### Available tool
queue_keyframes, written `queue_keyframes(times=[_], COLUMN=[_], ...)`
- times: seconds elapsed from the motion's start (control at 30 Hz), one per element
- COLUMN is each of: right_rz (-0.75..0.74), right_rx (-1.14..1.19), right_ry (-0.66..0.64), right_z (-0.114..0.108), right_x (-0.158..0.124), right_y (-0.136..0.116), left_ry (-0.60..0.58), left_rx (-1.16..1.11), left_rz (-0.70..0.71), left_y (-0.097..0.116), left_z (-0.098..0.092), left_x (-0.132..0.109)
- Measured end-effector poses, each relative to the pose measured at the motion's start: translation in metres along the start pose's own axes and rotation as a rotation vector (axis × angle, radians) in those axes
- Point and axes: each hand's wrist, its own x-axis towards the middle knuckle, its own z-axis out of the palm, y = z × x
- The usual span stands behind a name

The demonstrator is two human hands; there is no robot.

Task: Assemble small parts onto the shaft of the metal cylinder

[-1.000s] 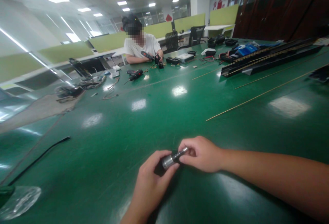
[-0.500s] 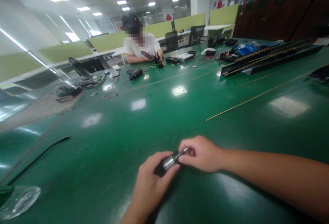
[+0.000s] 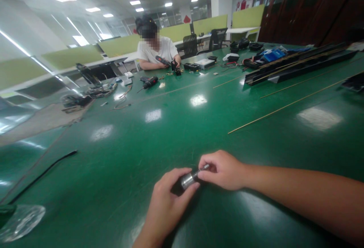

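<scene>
A small silvery metal cylinder point(image 3: 187, 181) with a narrower stem lies tilted between my hands, low over the green tabletop point(image 3: 136, 145). My left hand point(image 3: 167, 198) grips the wide body between thumb and index finger. From the right, my right hand point(image 3: 223, 170) pinches the thin stem point(image 3: 205, 167), whose tip pokes out past the fingertips. The join between body and stem is partly covered by my fingers. What kind of part it is, I cannot make out.
Across the table a person point(image 3: 157, 52) holds a tool over a black part. A power drill point(image 3: 149, 82) lies nearby. Thin brass rods point(image 3: 256, 119) and black channels point(image 3: 284, 71) lie at the right. A black cable point(image 3: 42, 176) and clear plastic point(image 3: 25, 221) are at the left.
Almost nothing differs. The metal cylinder and my right fingertips have shifted very slightly to the right; both hands keep their grip.
</scene>
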Motion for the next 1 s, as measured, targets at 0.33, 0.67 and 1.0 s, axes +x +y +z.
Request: queue_keyframes(times=[0.33, 0.67, 1.0], right_rz=[0.008, 0.002, 0.003], right_rx=[0.035, 0.094, 0.158], right_ry=[0.002, 0.021, 0.039], right_z=[-0.0001, 0.002, 0.0048], right_x=[0.0004, 0.0003, 0.0], right_y=[0.0013, 0.0035, 0.0058], left_ry=[0.009, 0.024, 0.057], left_rx=[-0.003, -0.002, 0.003], left_rz=[0.005, 0.018, 0.039], left_y=[0.002, 0.0033, 0.0025], left_z=[-0.0008, -0.0022, -0.0023], left_x=[0.0009, 0.0031, 0.0028])
